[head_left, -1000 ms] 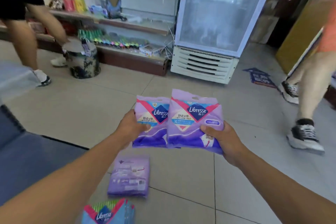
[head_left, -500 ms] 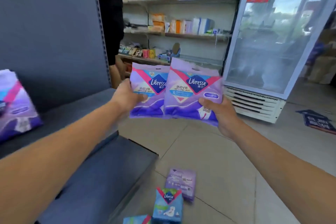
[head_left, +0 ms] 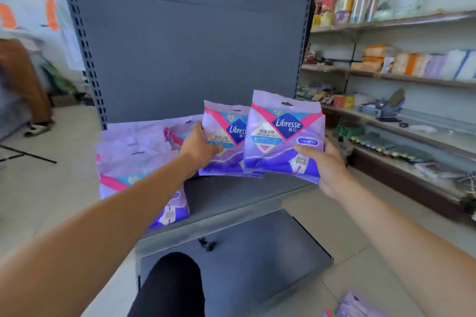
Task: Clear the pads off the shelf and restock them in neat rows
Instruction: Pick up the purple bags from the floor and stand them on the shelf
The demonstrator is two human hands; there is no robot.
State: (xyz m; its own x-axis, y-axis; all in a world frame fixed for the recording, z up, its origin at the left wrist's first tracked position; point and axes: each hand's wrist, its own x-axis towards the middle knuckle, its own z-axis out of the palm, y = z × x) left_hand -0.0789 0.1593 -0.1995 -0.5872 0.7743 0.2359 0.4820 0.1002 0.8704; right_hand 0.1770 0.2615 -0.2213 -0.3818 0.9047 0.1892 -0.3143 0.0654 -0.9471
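Note:
I hold two purple Libresse pad packs upright over the grey shelf (head_left: 247,193). My left hand (head_left: 198,149) grips the left pack (head_left: 226,147) by its left edge. My right hand (head_left: 324,165) grips the right pack (head_left: 280,136) at its lower right corner, and this pack overlaps the left one. Several more purple pad packs (head_left: 139,159) stand in a row on the left part of the same shelf, partly hidden behind my left forearm. One purple pack (head_left: 360,306) lies on the floor at the bottom right.
The grey shelf unit has a tall back panel (head_left: 195,41) and a lower shelf (head_left: 244,257) beneath. My dark-clad knee (head_left: 170,288) is in front of it. Wall shelves (head_left: 401,72) with goods run along the right. A person's legs (head_left: 23,85) are at far left.
My view has swung left from the floor and the fridge to face the grey shelf. Both hands carried the two packs up over the shelf, beside the row of packs.

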